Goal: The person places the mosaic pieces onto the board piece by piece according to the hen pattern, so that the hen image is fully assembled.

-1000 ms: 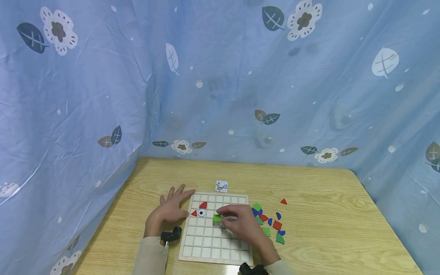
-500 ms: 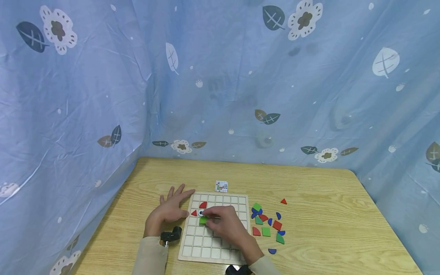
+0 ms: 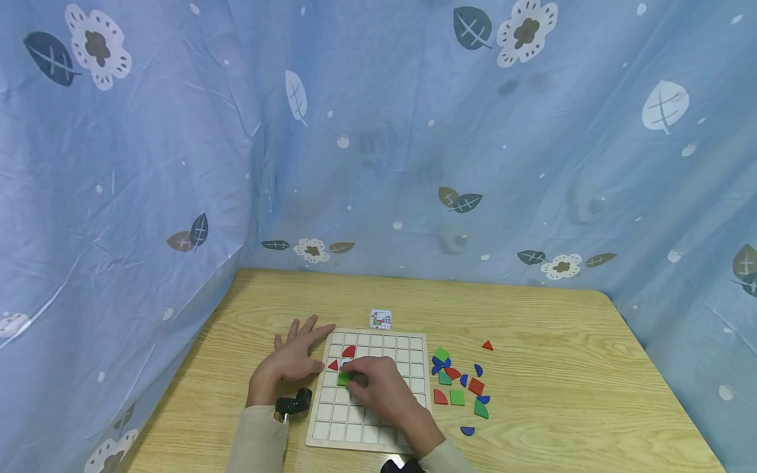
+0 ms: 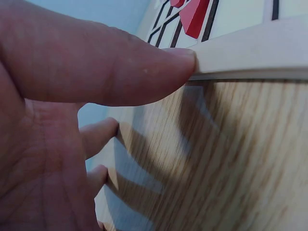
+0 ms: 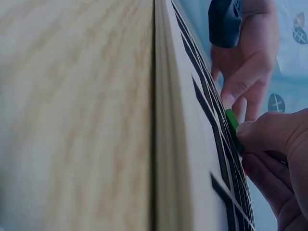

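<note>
My right hand (image 3: 381, 391) pinches a green square tile (image 3: 344, 379) low over the left part of a white gridded wooden board (image 3: 324, 412). In the right wrist view, thumb and fingers meet at this green tile (image 5: 232, 120); whether it lies flat in a cell I cannot tell. A red triangle (image 3: 334, 365) and a red quarter-circle (image 3: 349, 351) sit in cells just beyond it. Between them and my fingers, a round eye tile is mostly covered. My left hand (image 3: 292, 358) rests spread on the table, its thumb (image 4: 178, 62) touching the board's left edge.
Loose red, green and blue pieces, among them a red square (image 3: 476, 386) and a green square (image 3: 457, 397), lie right of the board. A small pattern card (image 3: 380, 319) lies behind it. Blue curtain (image 3: 378, 164) hangs at the table's back and sides.
My right hand has carried the green square leftward across the board to the cell area below the eye tile, which its fingers now mostly cover. The left hand has stayed put.
</note>
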The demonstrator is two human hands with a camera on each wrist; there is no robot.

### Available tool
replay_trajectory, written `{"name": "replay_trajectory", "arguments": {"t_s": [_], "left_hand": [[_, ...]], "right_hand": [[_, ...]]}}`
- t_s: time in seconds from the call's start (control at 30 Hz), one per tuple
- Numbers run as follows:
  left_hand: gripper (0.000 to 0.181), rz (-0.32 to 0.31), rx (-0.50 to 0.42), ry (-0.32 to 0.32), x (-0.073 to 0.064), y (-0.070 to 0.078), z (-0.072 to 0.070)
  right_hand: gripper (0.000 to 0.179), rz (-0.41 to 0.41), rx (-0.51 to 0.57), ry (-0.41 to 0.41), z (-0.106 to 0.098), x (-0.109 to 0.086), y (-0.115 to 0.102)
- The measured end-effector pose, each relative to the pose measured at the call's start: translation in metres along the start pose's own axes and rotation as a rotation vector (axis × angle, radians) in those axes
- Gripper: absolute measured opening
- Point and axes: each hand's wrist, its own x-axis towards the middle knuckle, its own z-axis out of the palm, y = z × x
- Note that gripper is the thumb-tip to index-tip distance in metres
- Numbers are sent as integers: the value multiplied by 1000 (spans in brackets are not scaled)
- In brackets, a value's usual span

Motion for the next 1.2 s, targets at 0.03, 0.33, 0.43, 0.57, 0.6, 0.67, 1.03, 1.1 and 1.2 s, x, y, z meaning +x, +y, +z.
{"name": "replay_trajectory", "arguments": {"t_s": [0.03, 0.33, 0.43, 0.57, 0.6, 0.67, 1.03, 1.1, 1.2], "left_hand": [[83, 0, 0, 0, 0, 0, 0], [82, -3, 2, 7, 2, 1, 0], [81, -5, 7, 7, 2, 2, 0], [81, -3, 15, 5, 2, 1, 1], [81, -2, 18, 6, 2, 1, 1], [81, -7, 22, 4, 2, 0, 1], [82, -16, 23, 14, 3, 1, 3], [82, -16, 19, 14, 3, 2, 2], [83, -12, 7, 13, 2, 3, 2]], "right_hand": [[25, 1, -12, -1, 0, 0, -1], [25, -18, -26, 34, 1, -3, -1], [24, 1, 25, 21, 1, -3, -1], [25, 28, 89, -9, 0, -4, 0], [25, 25, 95, -9, 0, -4, 0], [26, 25, 125, -4, -2, -6, 0], [24, 122, 339, -31, -31, -35, 8], [25, 138, 359, -28, -39, -43, 11], [26, 152, 358, -16, -53, -56, 17]]}}
